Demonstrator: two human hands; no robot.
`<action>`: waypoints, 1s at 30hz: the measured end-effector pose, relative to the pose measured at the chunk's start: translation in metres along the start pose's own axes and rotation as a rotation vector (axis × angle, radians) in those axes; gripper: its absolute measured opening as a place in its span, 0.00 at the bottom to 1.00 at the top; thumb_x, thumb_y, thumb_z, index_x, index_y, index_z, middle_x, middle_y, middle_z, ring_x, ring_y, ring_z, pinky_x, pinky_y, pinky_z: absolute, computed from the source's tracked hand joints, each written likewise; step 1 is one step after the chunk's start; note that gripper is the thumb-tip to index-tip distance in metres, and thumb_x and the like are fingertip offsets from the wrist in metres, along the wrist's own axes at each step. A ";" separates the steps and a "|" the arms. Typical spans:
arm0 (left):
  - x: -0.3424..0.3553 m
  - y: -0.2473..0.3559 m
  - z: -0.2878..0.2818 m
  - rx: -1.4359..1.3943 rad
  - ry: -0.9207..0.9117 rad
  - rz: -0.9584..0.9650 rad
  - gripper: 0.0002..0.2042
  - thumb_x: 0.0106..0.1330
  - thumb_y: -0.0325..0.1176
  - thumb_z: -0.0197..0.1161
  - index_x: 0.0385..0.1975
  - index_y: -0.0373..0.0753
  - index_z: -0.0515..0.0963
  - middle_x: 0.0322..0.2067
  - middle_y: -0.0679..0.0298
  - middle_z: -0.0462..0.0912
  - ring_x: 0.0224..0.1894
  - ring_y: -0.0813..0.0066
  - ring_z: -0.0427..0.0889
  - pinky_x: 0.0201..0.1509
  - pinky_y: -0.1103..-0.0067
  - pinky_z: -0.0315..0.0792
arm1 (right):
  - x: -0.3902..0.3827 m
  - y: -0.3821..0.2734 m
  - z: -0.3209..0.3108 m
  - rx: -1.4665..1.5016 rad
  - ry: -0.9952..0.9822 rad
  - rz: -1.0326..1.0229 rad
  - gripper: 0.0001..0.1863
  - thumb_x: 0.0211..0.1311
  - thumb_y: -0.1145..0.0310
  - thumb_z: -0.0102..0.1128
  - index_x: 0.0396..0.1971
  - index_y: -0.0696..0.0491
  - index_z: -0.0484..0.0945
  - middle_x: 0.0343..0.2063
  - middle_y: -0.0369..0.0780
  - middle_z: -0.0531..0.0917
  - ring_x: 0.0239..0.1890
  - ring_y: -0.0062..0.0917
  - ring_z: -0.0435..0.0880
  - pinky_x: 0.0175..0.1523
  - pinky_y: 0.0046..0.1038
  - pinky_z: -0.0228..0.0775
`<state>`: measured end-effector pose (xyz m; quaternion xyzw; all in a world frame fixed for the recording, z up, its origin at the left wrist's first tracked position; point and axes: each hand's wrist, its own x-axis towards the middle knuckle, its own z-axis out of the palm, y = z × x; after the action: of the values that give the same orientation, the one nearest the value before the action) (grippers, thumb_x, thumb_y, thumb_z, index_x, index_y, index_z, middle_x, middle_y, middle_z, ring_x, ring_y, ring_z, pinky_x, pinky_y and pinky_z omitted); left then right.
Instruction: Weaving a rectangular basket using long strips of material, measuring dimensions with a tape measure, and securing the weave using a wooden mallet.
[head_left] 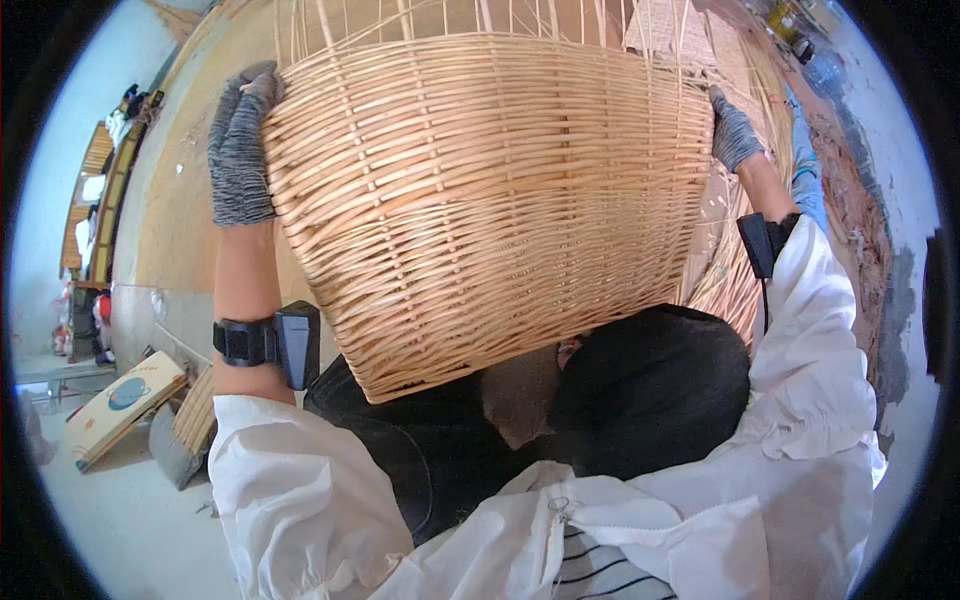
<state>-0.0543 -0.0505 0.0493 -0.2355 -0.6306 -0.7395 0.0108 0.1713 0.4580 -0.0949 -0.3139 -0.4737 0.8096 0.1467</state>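
A large panel of woven wicker (500, 190) stands tilted in front of me, its lower edge close to my knees. Bare upright stakes (480, 18) rise from its top edge. My left hand (243, 140), in a grey knit glove, grips the panel's upper left edge with the fingers closed round it. On the opposite side, my right hand (735, 132), gloved the same way, holds the upper right edge. Part of its fingers is hidden behind the weave.
Loose wicker rods (735, 285) lie in a heap to the right. Beyond the panel is a brown board surface (200, 200). A cream box (128, 405) leans on the floor at left, near a wooden rack (100, 200). A blue water bottle (825, 72) stands far right.
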 end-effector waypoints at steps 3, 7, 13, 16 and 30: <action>0.011 0.012 0.021 0.086 -0.102 0.038 0.10 0.59 0.32 0.58 0.39 0.35 0.76 0.33 0.65 0.77 0.38 0.77 0.74 0.46 0.81 0.68 | 0.006 0.021 -0.002 0.045 0.059 0.072 0.21 0.63 0.54 0.45 0.43 0.57 0.74 0.41 0.44 0.79 0.42 0.32 0.78 0.49 0.34 0.71; 0.016 0.007 0.040 0.190 -0.193 -0.047 0.11 0.59 0.33 0.59 0.38 0.34 0.76 0.32 0.66 0.78 0.37 0.79 0.74 0.46 0.82 0.68 | -0.012 0.054 -0.006 0.074 0.100 0.212 0.16 0.63 0.63 0.42 0.42 0.54 0.74 0.41 0.43 0.79 0.41 0.32 0.79 0.48 0.34 0.72; 0.002 0.002 0.034 0.165 -0.204 -0.137 0.10 0.59 0.34 0.59 0.37 0.37 0.77 0.32 0.68 0.78 0.36 0.80 0.74 0.44 0.83 0.68 | -0.036 0.077 -0.010 0.092 0.225 0.255 0.24 0.61 0.50 0.48 0.48 0.53 0.72 0.45 0.42 0.77 0.46 0.35 0.76 0.52 0.40 0.68; -0.009 0.016 0.034 0.257 -0.257 -0.053 0.12 0.63 0.36 0.55 0.40 0.34 0.77 0.34 0.65 0.78 0.39 0.78 0.74 0.48 0.83 0.67 | -0.039 0.083 -0.011 0.080 0.196 0.157 0.26 0.59 0.48 0.50 0.50 0.52 0.71 0.47 0.42 0.76 0.48 0.36 0.74 0.55 0.40 0.64; -0.070 0.084 0.096 0.348 -0.469 -0.011 0.18 0.51 0.38 0.69 0.38 0.37 0.74 0.36 0.58 0.78 0.43 0.70 0.75 0.50 0.76 0.68 | -0.134 0.139 -0.070 -0.251 0.563 0.078 0.20 0.57 0.47 0.50 0.37 0.50 0.69 0.34 0.42 0.72 0.37 0.35 0.70 0.42 0.35 0.63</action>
<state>0.0661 0.0026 0.1110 -0.3912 -0.7343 -0.5458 -0.0991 0.3270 0.3630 -0.1895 -0.5596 -0.4983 0.6310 0.2011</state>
